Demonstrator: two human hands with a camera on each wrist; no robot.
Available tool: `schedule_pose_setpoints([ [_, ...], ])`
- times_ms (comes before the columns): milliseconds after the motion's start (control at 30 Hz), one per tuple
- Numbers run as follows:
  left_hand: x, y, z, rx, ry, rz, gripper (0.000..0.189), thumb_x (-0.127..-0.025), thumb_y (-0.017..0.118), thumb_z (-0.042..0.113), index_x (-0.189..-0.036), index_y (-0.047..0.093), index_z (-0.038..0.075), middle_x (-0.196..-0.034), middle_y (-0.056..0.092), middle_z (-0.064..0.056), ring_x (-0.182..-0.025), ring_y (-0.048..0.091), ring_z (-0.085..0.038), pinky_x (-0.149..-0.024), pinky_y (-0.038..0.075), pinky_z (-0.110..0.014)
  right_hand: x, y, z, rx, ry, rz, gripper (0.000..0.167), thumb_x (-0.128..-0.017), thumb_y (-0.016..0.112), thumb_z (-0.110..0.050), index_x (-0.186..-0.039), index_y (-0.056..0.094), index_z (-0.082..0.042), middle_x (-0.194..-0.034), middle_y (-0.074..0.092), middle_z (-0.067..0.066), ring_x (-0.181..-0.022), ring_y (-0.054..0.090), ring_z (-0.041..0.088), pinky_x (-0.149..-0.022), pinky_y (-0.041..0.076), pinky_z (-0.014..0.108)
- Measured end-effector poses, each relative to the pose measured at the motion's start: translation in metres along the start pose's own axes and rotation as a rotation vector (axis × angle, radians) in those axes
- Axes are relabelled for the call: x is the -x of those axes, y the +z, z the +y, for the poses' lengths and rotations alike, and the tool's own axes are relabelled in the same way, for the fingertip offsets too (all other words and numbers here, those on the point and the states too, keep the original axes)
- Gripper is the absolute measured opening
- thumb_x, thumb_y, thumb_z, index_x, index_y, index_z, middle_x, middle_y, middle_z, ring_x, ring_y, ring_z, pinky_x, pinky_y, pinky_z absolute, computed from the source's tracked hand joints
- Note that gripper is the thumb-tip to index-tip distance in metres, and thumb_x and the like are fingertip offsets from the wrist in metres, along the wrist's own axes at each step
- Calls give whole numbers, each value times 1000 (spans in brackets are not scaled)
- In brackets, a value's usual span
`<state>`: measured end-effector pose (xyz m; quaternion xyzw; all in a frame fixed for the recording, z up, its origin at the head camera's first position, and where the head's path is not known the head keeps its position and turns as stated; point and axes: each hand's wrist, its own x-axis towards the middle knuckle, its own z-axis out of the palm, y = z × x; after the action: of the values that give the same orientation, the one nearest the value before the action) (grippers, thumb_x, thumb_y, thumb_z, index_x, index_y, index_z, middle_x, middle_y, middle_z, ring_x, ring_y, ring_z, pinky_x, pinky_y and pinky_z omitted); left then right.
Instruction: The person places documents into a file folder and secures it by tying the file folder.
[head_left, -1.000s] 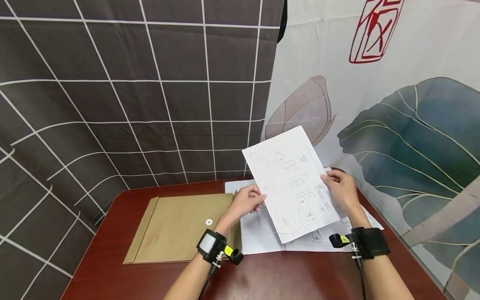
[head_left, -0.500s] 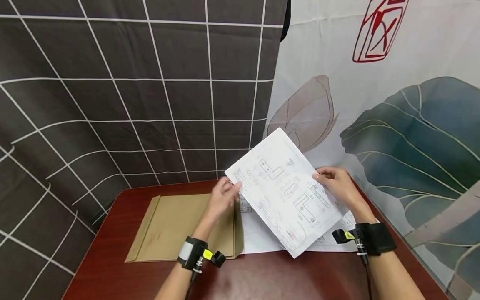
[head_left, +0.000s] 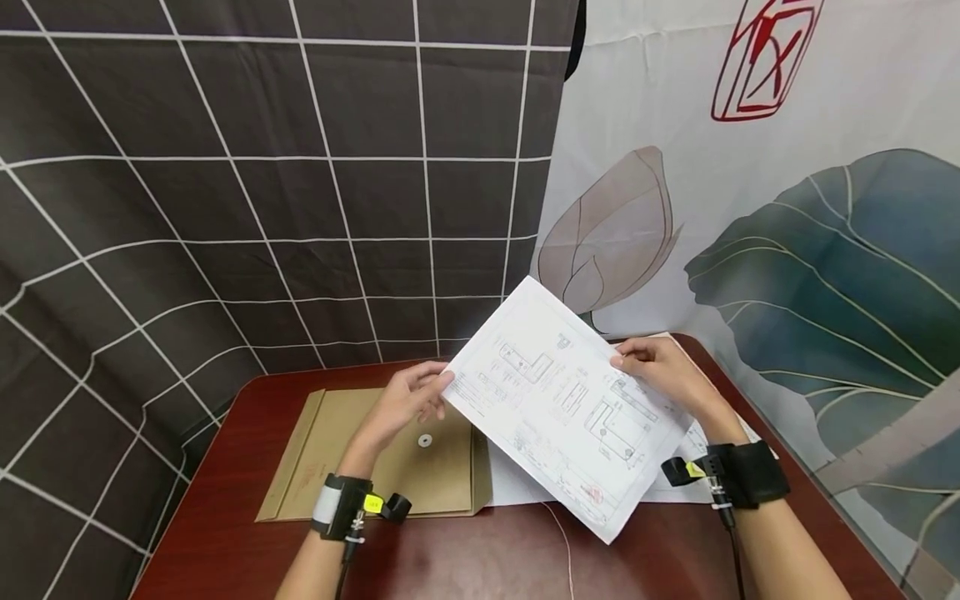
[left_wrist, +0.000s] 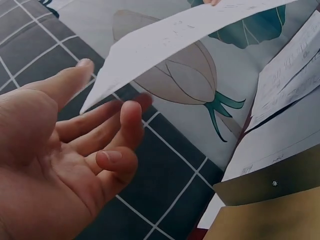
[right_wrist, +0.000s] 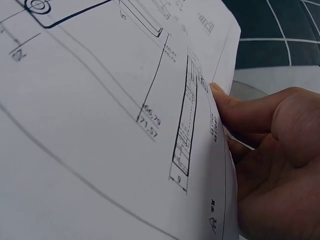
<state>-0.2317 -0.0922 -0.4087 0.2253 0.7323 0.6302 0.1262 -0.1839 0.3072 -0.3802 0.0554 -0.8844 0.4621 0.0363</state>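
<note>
My right hand (head_left: 660, 371) pinches the edge of a white sheet with technical drawings (head_left: 562, 408), tilted above the table. In the right wrist view the thumb (right_wrist: 250, 112) lies on the printed face, with fingers behind. At the sheet's opposite corner is my left hand (head_left: 401, 400); in the left wrist view its thumb and fingers are spread around the corner without gripping it. Under the held sheet lie more drawing sheets (head_left: 510, 479), partly covered. A brown kraft paper document envelope (head_left: 352, 450) with a round white button lies beneath the left hand.
The red-brown table (head_left: 465, 550) runs back to a dark gridded curtain (head_left: 360, 200) and a white flower-printed cloth (head_left: 622, 100). A thin string (head_left: 564, 542) hangs over the front of the table top. Each wrist wears a strapped camera with a cable.
The held sheet has rotated counterclockwise, tipping leftward and lower. My left hand has moved left, off the sheet's side to its corner; my right hand keeps its pinch, shifting slightly left.
</note>
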Motion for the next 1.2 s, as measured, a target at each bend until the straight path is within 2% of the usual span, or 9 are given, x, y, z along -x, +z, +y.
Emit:
schedule_pose_setpoints([
  [233,8,-4,0,27,-25,-148,30,-95,61,23,-113,62,-1,-68,65,-14,-47,53,-18,-42,33,-22,-1,4,-2,-19,-18,-54,27,-91,66,-21,-106,68,1,-85,67,12,-64,63,22,-54,51,31],
  [367,13,-4,1,19,-11,-163,26,-96,60,20,-107,63,-3,-66,65,-12,-46,52,-15,-42,33,-20,-1,6,-3,-14,-4,-67,28,-91,67,-24,-106,69,0,-84,68,11,-64,63,22,-54,51,32],
  [467,17,-3,4,27,18,-119,26,-96,59,18,-108,63,-5,-68,66,-11,-46,53,-15,-41,34,-19,0,2,-4,-5,27,-76,34,-90,67,-33,-108,70,-4,-85,69,10,-64,64,24,-52,52,35],
  [600,23,-6,3,28,68,-27,28,-96,59,17,-114,62,-5,-72,66,-11,-46,53,-16,-40,35,-20,2,-11,0,25,55,-58,43,-90,65,-43,-113,69,-7,-89,69,10,-66,65,24,-55,52,35],
  [700,29,-10,1,50,93,67,28,-96,59,15,-114,61,-6,-75,67,-12,-47,52,-16,-40,34,-20,5,-22,5,15,47,-36,48,-94,59,-44,-121,65,-5,-95,69,11,-75,63,23,-64,50,33],
  [833,39,-13,0,78,105,176,29,-96,60,16,-111,60,-8,-79,69,-13,-47,51,-14,-40,32,-22,7,-28,10,-79,24,-32,53,-99,51,-41,-132,53,1,-102,67,12,-84,63,23,-71,50,31],
  [933,46,-12,-2,80,107,216,30,-96,60,17,-111,60,-8,-79,68,-13,-47,51,-14,-39,33,-24,5,-27,12,-185,-5,-34,55,-100,48,-38,-136,46,4,-104,65,12,-84,64,22,-68,52,31],
  [1033,53,-10,-3,89,105,243,29,-96,60,17,-110,60,-9,-79,68,-15,-47,51,-14,-39,34,-23,3,-23,11,-280,-33,-37,53,-100,50,-34,-135,45,6,-103,64,11,-81,62,21,-65,52,31],
  [1200,60,-6,-7,115,92,276,30,-96,60,16,-113,60,-8,-81,69,-17,-47,51,-13,-40,35,-21,0,-13,6,-294,-45,-3,42,-96,58,-34,-117,56,2,-94,65,12,-74,58,31,-70,49,32],
])
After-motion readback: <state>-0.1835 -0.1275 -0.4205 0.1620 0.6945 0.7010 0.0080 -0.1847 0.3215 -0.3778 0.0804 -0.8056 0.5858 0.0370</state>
